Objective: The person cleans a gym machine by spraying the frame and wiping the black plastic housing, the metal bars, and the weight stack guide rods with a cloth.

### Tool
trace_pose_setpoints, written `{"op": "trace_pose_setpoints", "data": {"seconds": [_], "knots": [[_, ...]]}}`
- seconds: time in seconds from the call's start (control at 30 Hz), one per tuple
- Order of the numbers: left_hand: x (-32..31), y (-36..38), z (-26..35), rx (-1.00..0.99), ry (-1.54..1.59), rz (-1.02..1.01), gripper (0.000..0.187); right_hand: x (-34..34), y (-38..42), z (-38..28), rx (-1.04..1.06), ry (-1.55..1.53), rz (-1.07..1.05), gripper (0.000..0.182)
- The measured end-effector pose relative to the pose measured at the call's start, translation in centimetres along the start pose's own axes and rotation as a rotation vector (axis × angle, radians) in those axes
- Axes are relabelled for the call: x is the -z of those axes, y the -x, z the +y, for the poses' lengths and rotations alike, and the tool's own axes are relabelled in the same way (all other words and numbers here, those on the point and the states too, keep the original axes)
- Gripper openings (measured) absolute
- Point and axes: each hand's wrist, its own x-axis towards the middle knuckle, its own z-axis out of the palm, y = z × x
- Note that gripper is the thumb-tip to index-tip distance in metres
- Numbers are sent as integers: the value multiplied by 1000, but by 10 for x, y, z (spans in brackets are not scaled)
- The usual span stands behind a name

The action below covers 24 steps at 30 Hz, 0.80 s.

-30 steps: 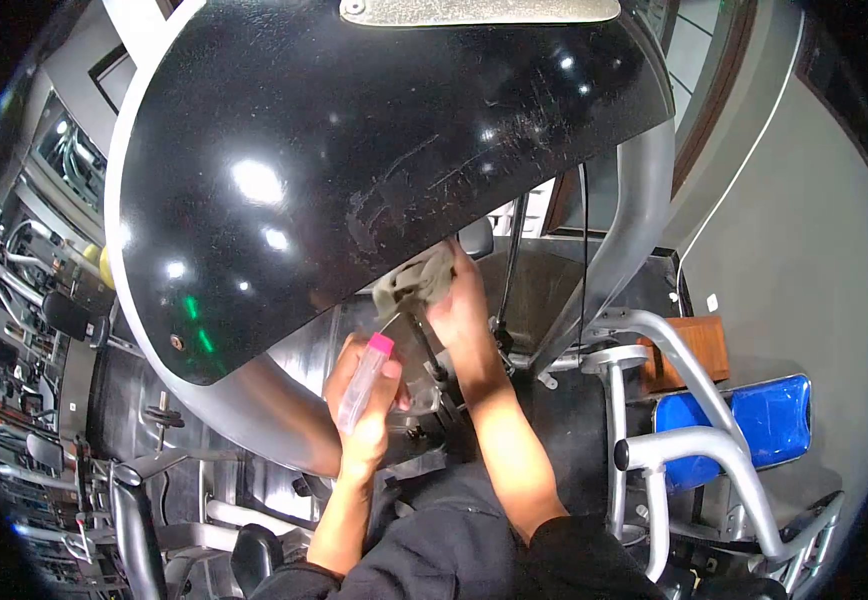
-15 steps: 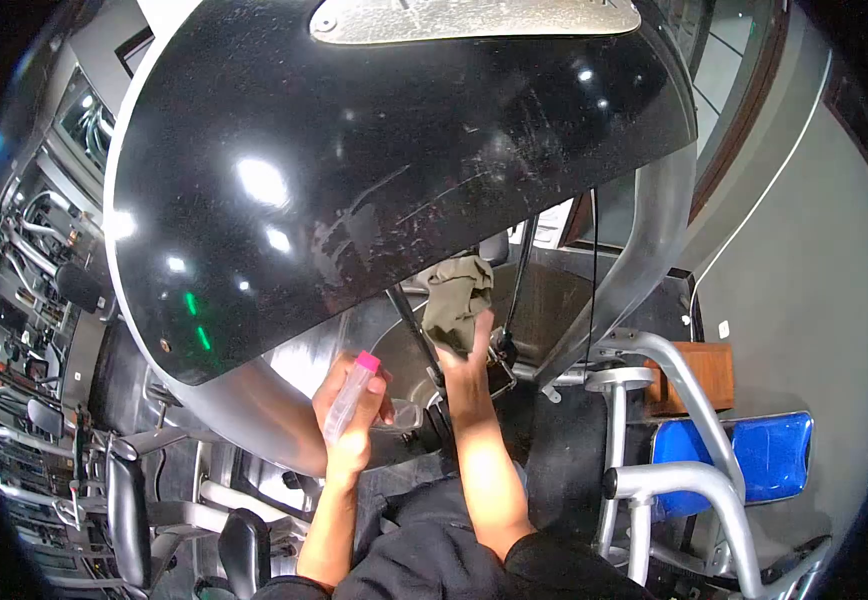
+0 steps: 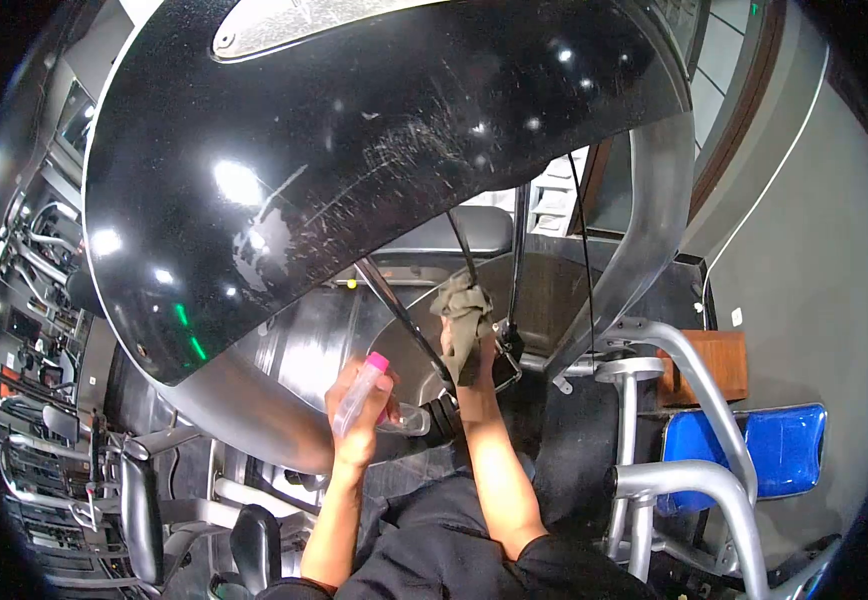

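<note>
My left hand is closed around a clear plastic bottle with a pink top, which leans up and to the right. A see-through part of it also shows on the right side of the fist. Farther forward, my right hand grips a crumpled grey-green cloth that partly covers the fingers. The cloth overlaps the lower end of a thin black cable hanging under the machine's large black panel. White scuffs and scratches mark that glossy panel.
Black rods flank the right hand. A grey curved frame runs down the right side. Silver tubes, a blue chair and a wooden box stand at right. Gym equipment with black pads fills the left.
The view has shifted, showing more beneath the panel. My right hand has turned and lowered slightly with the cloth, which now hangs across the fingers. My left hand keeps the bottle.
</note>
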Motion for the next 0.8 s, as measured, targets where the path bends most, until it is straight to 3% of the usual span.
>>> {"op": "trace_pose_setpoints", "data": {"seconds": [0.07, 0.1, 0.13, 0.2, 0.33, 0.37, 0.4, 0.47, 0.5, 0.53, 0.6, 0.73, 0.8], "knots": [[2, 0, -2, 17, -29, -13, 40, 8, 19, 3, 385, 182, 566, 48], [2, 1, -3, 30, -56, -28, 40, 23, 24, -7, 396, 185, 628, 47], [1, 1, -3, 29, -60, -28, 40, 24, 21, -10, 396, 182, 626, 47], [-2, 2, -5, 7, -44, -13, 38, 25, 16, -17, 72, 460, 397, 46], [-4, 3, -10, 20, -83, -9, 36, -32, -8, 29, 229, 414, 258, 39], [-5, 3, -13, 13, -77, -12, 36, -28, -11, 27, 261, -261, 386, 35], [-6, 3, -16, 7, -71, -15, 36, -26, -5, 26, 263, -267, 386, 35], [-6, 1, -26, 17, -91, -25, 35, -31, 9, 26, 121, -269, 152, 37], [-5, 0, -31, 27, -105, -34, 33, 7, 23, -1, 210, 145, 309, 35], [-4, -1, -36, 29, -115, -37, 33, 18, 30, -14, 216, 136, 306, 35], [-5, -1, -44, 37, -123, -50, 30, 33, 42, -30, 123, -565, 387, 31], [-10, -4, -45, 102, -142, -91, 27, 72, 64, -50, 171, -455, 567, 27], [-9, -6, -53, 73, -109, -134, 27, 74, 65, -45, 232, -294, 531, 28]]}}
